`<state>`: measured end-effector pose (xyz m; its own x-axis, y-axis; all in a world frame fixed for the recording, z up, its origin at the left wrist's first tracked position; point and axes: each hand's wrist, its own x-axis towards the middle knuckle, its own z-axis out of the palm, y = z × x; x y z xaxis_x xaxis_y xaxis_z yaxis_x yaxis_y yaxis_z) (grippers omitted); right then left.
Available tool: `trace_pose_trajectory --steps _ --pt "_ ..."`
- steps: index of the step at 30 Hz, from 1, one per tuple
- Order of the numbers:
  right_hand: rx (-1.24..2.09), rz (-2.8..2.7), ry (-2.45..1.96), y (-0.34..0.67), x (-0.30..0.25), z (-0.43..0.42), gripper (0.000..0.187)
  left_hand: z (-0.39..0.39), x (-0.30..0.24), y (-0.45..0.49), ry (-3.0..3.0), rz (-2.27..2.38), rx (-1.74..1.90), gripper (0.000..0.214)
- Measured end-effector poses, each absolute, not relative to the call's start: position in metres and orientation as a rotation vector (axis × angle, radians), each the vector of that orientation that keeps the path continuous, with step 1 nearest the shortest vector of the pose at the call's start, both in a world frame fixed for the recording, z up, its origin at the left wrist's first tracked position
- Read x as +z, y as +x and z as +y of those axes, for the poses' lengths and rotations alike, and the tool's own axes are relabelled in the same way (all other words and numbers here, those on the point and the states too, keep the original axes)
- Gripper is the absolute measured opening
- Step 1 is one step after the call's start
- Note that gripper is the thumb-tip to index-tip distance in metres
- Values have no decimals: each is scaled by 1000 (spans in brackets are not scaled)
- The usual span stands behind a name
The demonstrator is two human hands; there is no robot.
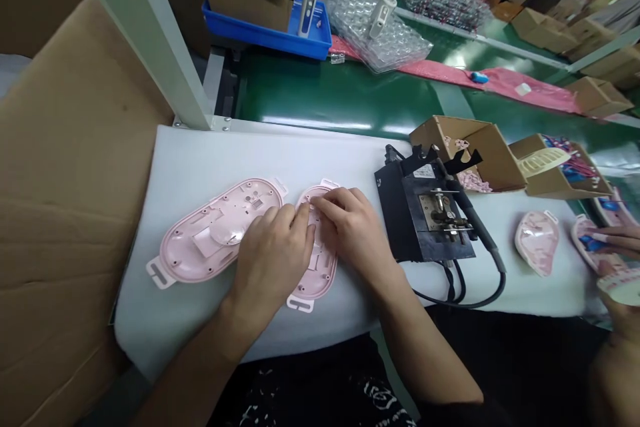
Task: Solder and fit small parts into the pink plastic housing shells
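The left hand [270, 260] and the right hand [350, 223] sit close together, fingers almost meeting, both laid over a pink plastic housing half [314, 288] near the table's front edge. Their fingers cover most of its upper part, and its slotted tab sticks out toward the front edge. Whether they are actually clamping it or only resting on it cannot be told.

Just to the left lies a second pink housing half [200, 247], hollow side up, with screw posts and a slotted tab at each end. Both halves rest on a white padded cover [240, 167] on the table.

To the right stands a black soldering station [425, 213], its soldering iron [480, 220] lying alongside and its cable looping toward the front edge. Farther right lies a pink curved shell [536, 241], and at the right edge a co-worker's hand [617, 240] rests on a pink piece [583, 240].

Behind the station are a cardboard tray [493, 163] of pink parts and a cardboard box [563, 177] of cream and blue parts. Beyond them runs a green conveyor belt [350, 90], with clear blister trays [370, 13] and a blue crate [265, 33] on the far side.
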<state>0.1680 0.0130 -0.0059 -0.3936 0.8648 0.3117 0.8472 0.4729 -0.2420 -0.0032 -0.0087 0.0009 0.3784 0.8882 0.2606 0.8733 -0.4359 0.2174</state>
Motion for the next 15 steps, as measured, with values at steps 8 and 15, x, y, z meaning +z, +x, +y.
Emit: trace_pose_trajectory --steps 8,15 --pt "91 -2293 -1475 166 -5 7 20 -11 -2 -6 2613 1582 470 35" --pt "118 -2239 -1487 165 -7 6 18 -11 -3 -5 2611 1577 482 34"
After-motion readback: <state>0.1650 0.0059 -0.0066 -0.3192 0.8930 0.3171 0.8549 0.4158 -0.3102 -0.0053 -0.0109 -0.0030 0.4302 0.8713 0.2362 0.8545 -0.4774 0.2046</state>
